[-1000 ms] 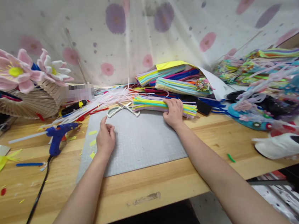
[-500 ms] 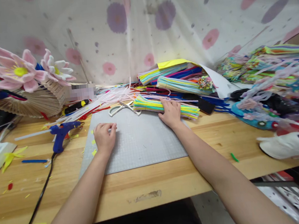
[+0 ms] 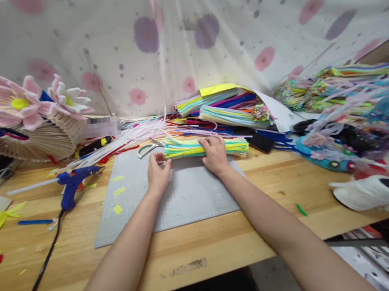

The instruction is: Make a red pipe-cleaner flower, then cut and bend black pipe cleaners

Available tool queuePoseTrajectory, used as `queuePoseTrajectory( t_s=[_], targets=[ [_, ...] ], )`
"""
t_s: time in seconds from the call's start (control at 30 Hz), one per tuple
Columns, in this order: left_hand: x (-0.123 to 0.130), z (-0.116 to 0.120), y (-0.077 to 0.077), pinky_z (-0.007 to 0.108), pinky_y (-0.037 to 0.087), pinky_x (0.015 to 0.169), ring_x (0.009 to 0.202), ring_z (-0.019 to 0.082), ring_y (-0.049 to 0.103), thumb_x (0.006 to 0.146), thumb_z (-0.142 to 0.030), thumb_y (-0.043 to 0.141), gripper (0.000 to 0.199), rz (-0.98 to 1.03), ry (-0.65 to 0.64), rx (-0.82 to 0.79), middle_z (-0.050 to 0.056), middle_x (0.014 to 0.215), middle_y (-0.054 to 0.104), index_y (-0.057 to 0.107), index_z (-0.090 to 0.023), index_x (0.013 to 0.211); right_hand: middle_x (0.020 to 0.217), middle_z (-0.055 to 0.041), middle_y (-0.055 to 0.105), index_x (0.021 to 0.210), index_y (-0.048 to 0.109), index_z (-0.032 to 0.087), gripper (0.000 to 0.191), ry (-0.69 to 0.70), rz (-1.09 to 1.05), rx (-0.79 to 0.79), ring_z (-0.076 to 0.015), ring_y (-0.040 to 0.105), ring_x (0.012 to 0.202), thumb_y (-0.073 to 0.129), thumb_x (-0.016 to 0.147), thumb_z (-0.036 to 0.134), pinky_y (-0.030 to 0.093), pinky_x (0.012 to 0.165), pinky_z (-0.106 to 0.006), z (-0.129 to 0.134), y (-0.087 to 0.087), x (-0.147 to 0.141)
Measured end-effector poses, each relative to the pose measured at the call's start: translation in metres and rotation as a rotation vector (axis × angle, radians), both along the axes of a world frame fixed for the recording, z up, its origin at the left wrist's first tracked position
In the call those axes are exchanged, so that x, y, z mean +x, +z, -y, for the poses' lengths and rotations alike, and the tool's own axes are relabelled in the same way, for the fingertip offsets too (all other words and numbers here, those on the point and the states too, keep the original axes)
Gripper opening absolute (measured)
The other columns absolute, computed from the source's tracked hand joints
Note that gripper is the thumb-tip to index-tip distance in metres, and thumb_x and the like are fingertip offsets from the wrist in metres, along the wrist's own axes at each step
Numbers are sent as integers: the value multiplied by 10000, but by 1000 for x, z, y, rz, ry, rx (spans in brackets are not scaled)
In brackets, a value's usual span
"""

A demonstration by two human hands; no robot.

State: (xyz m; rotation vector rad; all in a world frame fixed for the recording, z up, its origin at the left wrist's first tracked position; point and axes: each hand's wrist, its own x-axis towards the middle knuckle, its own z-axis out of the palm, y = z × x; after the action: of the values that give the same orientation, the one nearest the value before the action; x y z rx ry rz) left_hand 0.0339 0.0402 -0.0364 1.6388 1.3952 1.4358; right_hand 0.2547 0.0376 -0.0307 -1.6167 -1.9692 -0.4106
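While a flowered curtain (image 3: 106, 30) closes off the back of the room, a cluttered wooden table (image 3: 226, 248) stands before me. A grey mat (image 3: 186, 202) covers its near middle. The bundle (image 3: 186, 148) lies across the mat's far edge, its right end reaching past; whether it is slightly lifted cannot be told. Step in hand, as judged: steadying the bundle; the next move calls for an even hold that prevents splaying. Right hand (image 3: 213, 155): gripping the bundle from above. Left hand (image 3: 158, 172): fingers curled at its left end, grip not determinable. Scissors (image 3: 151, 146): just behind that end, partly hidden. Yellow scraps (image 3: 118, 209): on the mat's left.
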Motion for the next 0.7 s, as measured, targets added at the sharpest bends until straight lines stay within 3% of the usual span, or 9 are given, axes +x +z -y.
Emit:
queuePoseTrajectory(
  t_s=[0.13,0.27,0.37,0.47,0.6,0.7],
  targets=[
    [-7,6,-9,271,464,668,750,133,574,716,-241,593,224,101,-79,-99,31,854,592,486,-188,906,1119,-152,532,1214,544,141,556,38,22,-86,-278,453,1029,585,661,184,319,943,-413,-1,-2,-1],
    [-17,8,-9,258,460,620,690,124,554,713,-263,594,199,99,-112,-149,18,793,589,503,-186,872,1215,-145,525,1255,514,164,589,126,47,-93,-291,437,1117,622,717,378,239,1017,-459,2,-1,-5],
    [-16,8,-8,254,471,600,781,136,577,680,-246,623,329,88,-71,-136,61,999,586,481,-192,972,1236,-136,539,1263,499,167,574,177,58,-85,-276,438,1150,592,766,438,194,1052,-465,3,0,-12],
    [-14,8,-8,256,473,592,878,160,589,664,-246,650,455,88,-81,-115,100,1161,539,443,-202,1066,1234,-138,542,1264,491,149,543,189,72,-105,-266,441,1148,594,779,371,223,1040,-442,2,0,-17],
    [-12,7,-7,266,457,629,781,145,596,673,-206,646,414,71,-118,-129,31,881,605,456,-195,1041,1178,-142,545,1246,504,143,506,180,80,-127,-275,440,1083,582,768,289,286,976,-425,1,1,-19],
    [-10,7,-7,260,437,636,642,113,552,668,-187,644,361,30,-132,-154,-40,691,545,488,-194,994,1095,-139,537,1207,531,145,488,165,86,-135,-279,429,1010,576,729,231,323,913,-411,2,1,-20]
  ],
)
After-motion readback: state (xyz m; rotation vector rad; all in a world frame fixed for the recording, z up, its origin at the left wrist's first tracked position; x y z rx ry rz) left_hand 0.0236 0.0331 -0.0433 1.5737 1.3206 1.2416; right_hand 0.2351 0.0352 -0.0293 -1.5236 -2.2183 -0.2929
